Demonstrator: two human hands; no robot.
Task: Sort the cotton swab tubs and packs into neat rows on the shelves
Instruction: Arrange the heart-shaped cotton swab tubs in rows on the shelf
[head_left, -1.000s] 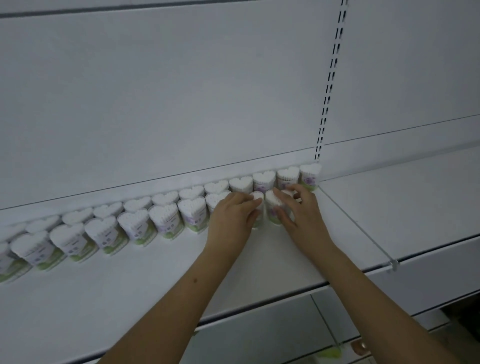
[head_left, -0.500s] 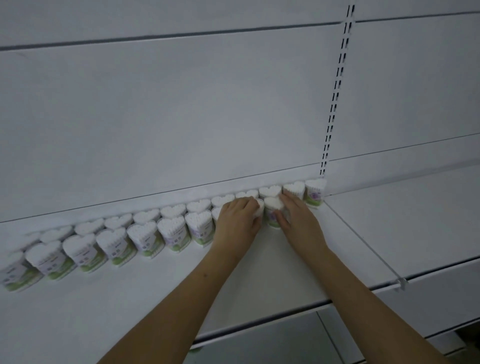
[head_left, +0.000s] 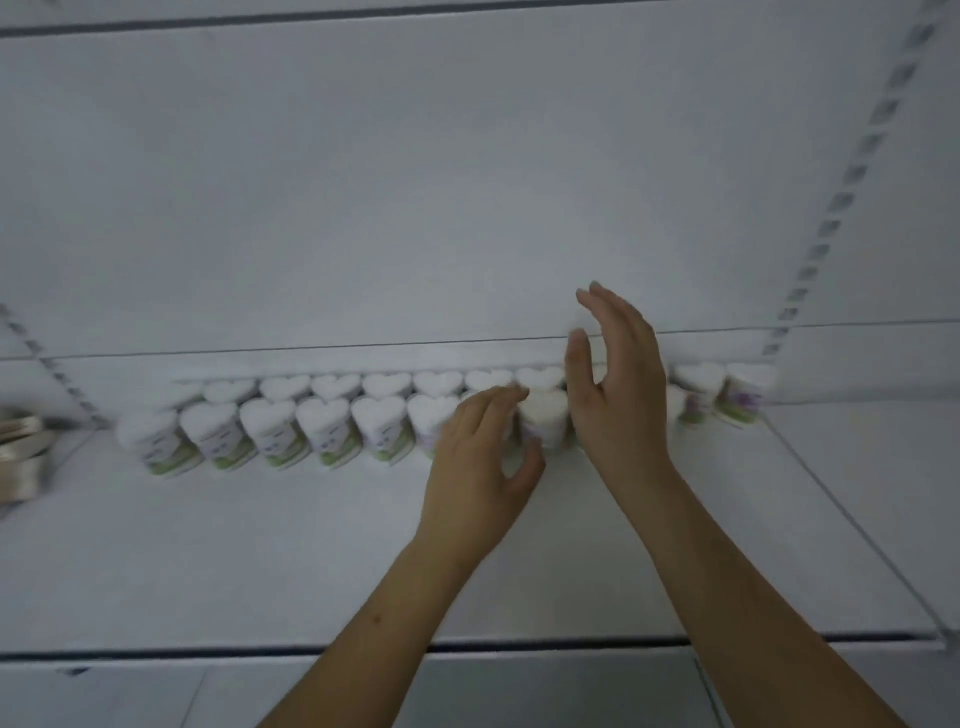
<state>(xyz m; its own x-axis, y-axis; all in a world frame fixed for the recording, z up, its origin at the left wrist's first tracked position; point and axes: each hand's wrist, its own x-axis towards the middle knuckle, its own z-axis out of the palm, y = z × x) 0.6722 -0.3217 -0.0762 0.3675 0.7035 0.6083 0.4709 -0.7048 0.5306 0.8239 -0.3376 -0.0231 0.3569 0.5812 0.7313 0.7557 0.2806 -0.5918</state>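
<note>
Heart-shaped cotton swab tubs (head_left: 327, 431) stand in two rows along the back of a white shelf (head_left: 260, 561). The front row runs from the left up to my hands; the back row (head_left: 384, 384) continues to the right end tubs (head_left: 740, 400). My left hand (head_left: 480, 462) curls its fingers and thumb round a front-row tub that is mostly hidden and blurred. One tub (head_left: 545, 421) shows between my hands. My right hand (head_left: 621, 384) is raised above the rows, fingers straight, holding nothing.
A white back panel rises behind the tubs, with slotted uprights at the right (head_left: 831, 223) and far left (head_left: 31, 343). A shiny pale object (head_left: 21, 452) sits at the left edge. A thin divider rail (head_left: 841, 519) bounds the shelf on the right.
My right hand has lifted off the front-row tubs and opened. My left hand stays at the front row. The view has swung so that the rows lie level.
</note>
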